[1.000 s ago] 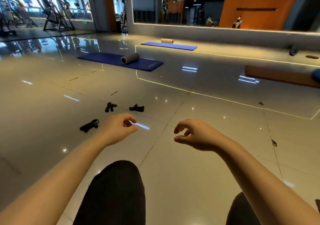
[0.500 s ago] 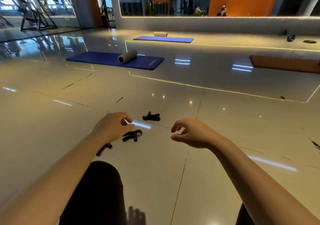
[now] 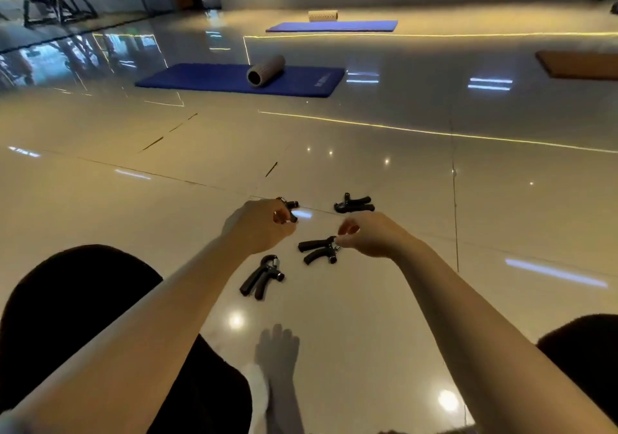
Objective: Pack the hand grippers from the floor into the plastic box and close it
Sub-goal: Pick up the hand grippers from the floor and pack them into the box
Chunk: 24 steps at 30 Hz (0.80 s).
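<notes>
Item 1, hand grippers: four black ones lie in a loose cluster on the glossy tiled floor (image 3: 434, 300) between my knees, all within one reach, which is why I sit this close.

- Far-left gripper (image 3: 290, 207): mostly hidden behind my left hand (image 3: 259, 224). The fingers are curled around it at the spring end; I judge it gripped, though whether it has left the floor I cannot tell.
- Middle gripper (image 3: 317, 249): handles point left, metal spring end to the right. My right hand (image 3: 371, 236) is closed in a pinch on that spring end, the narrow part being the easiest to lift by.
- Far-right gripper (image 3: 353, 203): lies free, just beyond my right hand, untouched.
- Near gripper (image 3: 262, 276): lies free, nearest my legs, handles toward me, untouched.

Item 2, plastic box: not in view; nothing here shows where it stands.

Item 3, surroundings: blue exercise mat (image 3: 301, 81) with a foam roller (image 3: 266, 70) on it, well apart from the cluster.

Status, as I judge it: packing is at its start, one gripper per hand so that two go in a single trip; two remain to collect, and the closing is not yet due.
</notes>
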Tool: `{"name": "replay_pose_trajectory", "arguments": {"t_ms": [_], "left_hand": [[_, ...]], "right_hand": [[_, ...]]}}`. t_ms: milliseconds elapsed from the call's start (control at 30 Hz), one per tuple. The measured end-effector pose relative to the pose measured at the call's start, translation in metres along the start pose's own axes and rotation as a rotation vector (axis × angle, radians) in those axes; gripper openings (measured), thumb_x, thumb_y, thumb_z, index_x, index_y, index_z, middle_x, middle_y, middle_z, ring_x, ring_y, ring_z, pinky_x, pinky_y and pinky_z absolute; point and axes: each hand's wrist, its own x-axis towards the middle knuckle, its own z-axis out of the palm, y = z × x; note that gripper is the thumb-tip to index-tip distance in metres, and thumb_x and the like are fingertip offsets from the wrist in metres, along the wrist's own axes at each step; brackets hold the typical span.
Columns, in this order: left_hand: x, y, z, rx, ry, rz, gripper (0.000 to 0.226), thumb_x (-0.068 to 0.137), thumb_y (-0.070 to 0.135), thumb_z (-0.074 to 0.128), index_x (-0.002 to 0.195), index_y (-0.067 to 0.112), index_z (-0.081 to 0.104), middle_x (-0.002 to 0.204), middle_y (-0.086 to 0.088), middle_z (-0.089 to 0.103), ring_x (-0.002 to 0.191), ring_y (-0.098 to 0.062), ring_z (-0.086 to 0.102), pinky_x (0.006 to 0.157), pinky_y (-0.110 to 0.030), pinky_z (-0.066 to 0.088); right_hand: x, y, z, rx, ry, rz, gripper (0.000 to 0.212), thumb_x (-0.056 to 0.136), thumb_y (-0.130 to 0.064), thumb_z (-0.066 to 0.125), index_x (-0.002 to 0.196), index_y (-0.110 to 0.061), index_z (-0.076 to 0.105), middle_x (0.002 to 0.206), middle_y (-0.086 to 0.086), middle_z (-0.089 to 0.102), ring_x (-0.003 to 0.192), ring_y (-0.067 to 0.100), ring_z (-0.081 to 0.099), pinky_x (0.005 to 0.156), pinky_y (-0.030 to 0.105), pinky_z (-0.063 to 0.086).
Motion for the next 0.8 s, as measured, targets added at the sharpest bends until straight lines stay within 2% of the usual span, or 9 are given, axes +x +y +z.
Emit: {"name": "replay_pose_trajectory", "arguments": {"t_ms": [67, 133, 200, 300, 400, 533, 633, 733, 800], "left_hand": [[0.017, -0.016, 0.02, 0.031, -0.048, -0.003, 0.024, 0.087, 0.041, 0.056, 0.108, 0.03, 0.058, 0.096, 0.011, 0.057, 0.09, -0.012, 0.054, 0.077, -0.026, 0.042], [0.039, -0.036, 0.047, 0.031, -0.099, -0.013, 0.026, 0.088, 0.04, 0.056, 0.111, 0.029, 0.057, 0.1, 0.009, 0.06, 0.087, -0.012, 0.054, 0.075, -0.026, 0.043], [0.06, -0.064, 0.082, 0.012, -0.154, -0.048, 0.028, 0.088, 0.038, 0.056, 0.114, 0.026, 0.056, 0.105, 0.005, 0.061, 0.085, -0.013, 0.053, 0.074, -0.027, 0.045], [0.079, -0.111, 0.135, -0.047, -0.249, -0.115, 0.031, 0.085, 0.034, 0.056, 0.114, 0.023, 0.057, 0.1, 0.002, 0.059, 0.081, -0.014, 0.056, 0.067, -0.028, 0.046], [0.093, -0.157, 0.176, -0.042, -0.342, -0.214, 0.035, 0.083, 0.035, 0.058, 0.115, 0.02, 0.054, 0.105, -0.004, 0.054, 0.088, -0.021, 0.057, 0.075, -0.033, 0.049], [0.101, -0.206, 0.223, -0.014, -0.333, -0.353, 0.05, 0.082, 0.04, 0.054, 0.128, 0.024, 0.044, 0.125, -0.005, 0.047, 0.104, -0.024, 0.052, 0.087, -0.038, 0.048], [0.107, -0.222, 0.255, -0.074, -0.276, -0.443, 0.052, 0.083, 0.031, 0.057, 0.131, 0.016, 0.042, 0.132, -0.008, 0.042, 0.114, -0.026, 0.046, 0.092, -0.033, 0.042], [0.109, -0.227, 0.276, -0.116, -0.263, -0.486, 0.059, 0.081, 0.028, 0.063, 0.133, 0.012, 0.04, 0.141, -0.012, 0.031, 0.125, -0.031, 0.035, 0.101, -0.038, 0.034], [0.111, -0.227, 0.288, -0.118, -0.245, -0.535, 0.065, 0.08, 0.032, 0.066, 0.135, 0.015, 0.036, 0.144, -0.012, 0.023, 0.126, -0.033, 0.033, 0.102, -0.04, 0.033]], "right_hand": [[0.021, -0.002, 0.033, 0.088, -0.001, 0.071, 0.028, 0.091, -0.033, 0.058, 0.113, -0.016, 0.061, 0.114, 0.003, 0.062, 0.091, 0.014, 0.053, 0.078, 0.026, 0.042], [0.042, 0.002, 0.068, 0.155, -0.036, 0.158, 0.028, 0.09, -0.033, 0.058, 0.112, -0.016, 0.06, 0.118, 0.004, 0.061, 0.098, 0.018, 0.055, 0.082, 0.03, 0.045], [0.064, 0.012, 0.1, 0.16, -0.091, 0.223, 0.035, 0.091, -0.033, 0.056, 0.121, -0.016, 0.056, 0.125, 0.005, 0.057, 0.109, 0.021, 0.053, 0.09, 0.033, 0.044], [0.099, 0.036, 0.143, 0.149, -0.132, 0.313, 0.046, 0.093, -0.03, 0.052, 0.135, -0.015, 0.043, 0.136, 0.007, 0.048, 0.118, 0.024, 0.049, 0.093, 0.034, 0.042], [0.138, 0.055, 0.185, 0.117, -0.187, 0.389, 0.049, 0.094, -0.027, 0.05, 0.14, -0.017, 0.036, 0.14, 0.007, 0.041, 0.121, 0.027, 0.046, 0.095, 0.036, 0.043], [0.201, 0.07, 0.223, -0.001, -0.273, 0.335, 0.055, 0.094, -0.015, 0.046, 0.145, -0.017, 0.027, 0.147, 0.007, 0.028, 0.128, 0.03, 0.033, 0.1, 0.04, 0.039], [0.261, 0.082, 0.232, -0.145, -0.161, 0.236, 0.053, 0.092, -0.01, 0.045, 0.143, -0.015, 0.032, 0.148, 0.009, 0.028, 0.134, 0.03, 0.025, 0.102, 0.041, 0.037], [0.295, 0.102, 0.244, -0.228, -0.124, 0.171, 0.05, 0.092, -0.012, 0.046, 0.141, -0.018, 0.036, 0.149, 0.007, 0.028, 0.139, 0.027, 0.02, 0.108, 0.041, 0.032], [0.299, 0.12, 0.258, -0.286, -0.107, 0.117, 0.048, 0.09, -0.012, 0.052, 0.136, -0.018, 0.041, 0.146, 0.005, 0.034, 0.136, 0.026, 0.027, 0.106, 0.04, 0.034]]}}
